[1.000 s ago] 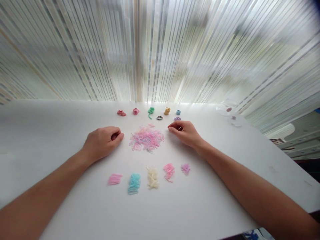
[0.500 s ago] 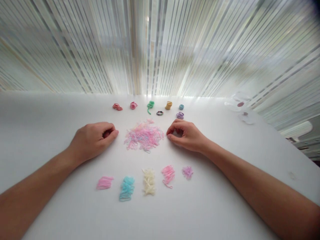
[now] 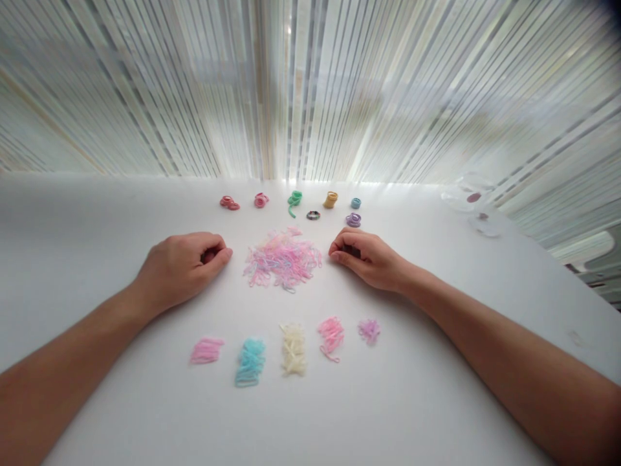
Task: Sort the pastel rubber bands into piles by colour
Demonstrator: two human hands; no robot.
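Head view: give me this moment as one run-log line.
left hand: curled, left of mixed pile | right hand: curled, right of it | nearer: five small piles | farther: coils, multicolored ring

A white table (image 3: 301,414) fills the lower part of the frame, its far edge meeting a pale curtain of vertical stripes (image 3: 194,90) that spans the top and glows with daylight from behind, strongest around the upper middle, with blurred greenish patches showing through at upper right.
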